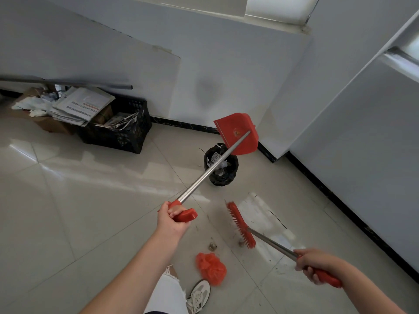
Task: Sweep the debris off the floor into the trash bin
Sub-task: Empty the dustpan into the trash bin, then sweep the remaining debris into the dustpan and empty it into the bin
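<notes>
My left hand [170, 217] grips the red handle of a long-handled red dustpan [237, 132]. The pan is raised and tilted above a small trash bin [221, 175] lined with a black bag, with paper scraps inside. My right hand [315, 264] holds the red grip of a broom whose red brush head [240, 225] rests on the tiled floor. An orange plastic bag [210, 267] lies on the floor near my foot. A small crumpled scrap [212, 246] and thin twigs and bits [277, 219] lie around the brush.
A black plastic crate [127, 134] full of newspapers and a cardboard box stand against the left wall. White walls with black skirting meet in a corner behind the bin. A white cabinet front [362, 166] runs along the right. My shoe [199, 295] is at the bottom.
</notes>
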Demonstrator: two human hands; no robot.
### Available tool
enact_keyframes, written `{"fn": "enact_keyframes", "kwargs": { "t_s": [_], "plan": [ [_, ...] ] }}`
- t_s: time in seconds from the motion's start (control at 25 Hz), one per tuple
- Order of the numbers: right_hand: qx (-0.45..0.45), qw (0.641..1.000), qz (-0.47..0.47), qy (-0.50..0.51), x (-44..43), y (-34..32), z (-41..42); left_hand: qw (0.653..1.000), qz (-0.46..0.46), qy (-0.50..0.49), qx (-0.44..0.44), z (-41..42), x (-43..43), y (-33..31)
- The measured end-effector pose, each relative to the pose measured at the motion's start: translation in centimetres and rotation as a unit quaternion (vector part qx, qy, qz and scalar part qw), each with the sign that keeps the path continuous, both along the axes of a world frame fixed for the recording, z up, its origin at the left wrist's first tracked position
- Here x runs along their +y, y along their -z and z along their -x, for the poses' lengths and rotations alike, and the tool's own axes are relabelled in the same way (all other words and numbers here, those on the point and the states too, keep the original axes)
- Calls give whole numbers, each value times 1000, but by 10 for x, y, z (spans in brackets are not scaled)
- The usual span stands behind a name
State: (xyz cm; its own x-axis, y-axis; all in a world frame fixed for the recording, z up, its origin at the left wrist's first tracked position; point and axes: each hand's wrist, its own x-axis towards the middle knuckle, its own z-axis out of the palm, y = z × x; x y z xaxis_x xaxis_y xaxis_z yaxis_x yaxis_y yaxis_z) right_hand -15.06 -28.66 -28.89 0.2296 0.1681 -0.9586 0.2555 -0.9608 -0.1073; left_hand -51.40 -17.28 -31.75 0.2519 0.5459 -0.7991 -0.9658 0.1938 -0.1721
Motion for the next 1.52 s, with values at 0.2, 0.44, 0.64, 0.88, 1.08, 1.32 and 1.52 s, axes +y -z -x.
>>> {"fn": "enact_keyframes", "kwargs": {
  "t_s": [0.2, 0.44, 0.64, 0.88, 1.08, 1.32, 1.52],
  "plan": [
    [-5, 999, -11, 38, -3, -1, -24, 969, -94, 170, 155, 46, 12, -29],
    [-26, 996, -43, 80, -5, -1, -49, 740, -248, 425, 458, 57, 56, -93],
    [-52, 992, -72, 89, 4, -5, -62, 495, -315, 553, 592, -14, 78, -90],
    [-57, 988, -90, 114, 40, -2, -59, 321, -293, 604, 668, -59, 110, -33],
    [9, 974, -77, 213, 122, 9, -37, 169, -286, 651, 682, -33, 164, -10],
    [47, 939, -22, 340, 245, 25, -3, 141, -267, 670, 678, 44, 274, 14],
    [80, 927, 2, 367, 338, 57, 28, 66, -320, 689, 647, 76, 337, 33]
  ]
}}
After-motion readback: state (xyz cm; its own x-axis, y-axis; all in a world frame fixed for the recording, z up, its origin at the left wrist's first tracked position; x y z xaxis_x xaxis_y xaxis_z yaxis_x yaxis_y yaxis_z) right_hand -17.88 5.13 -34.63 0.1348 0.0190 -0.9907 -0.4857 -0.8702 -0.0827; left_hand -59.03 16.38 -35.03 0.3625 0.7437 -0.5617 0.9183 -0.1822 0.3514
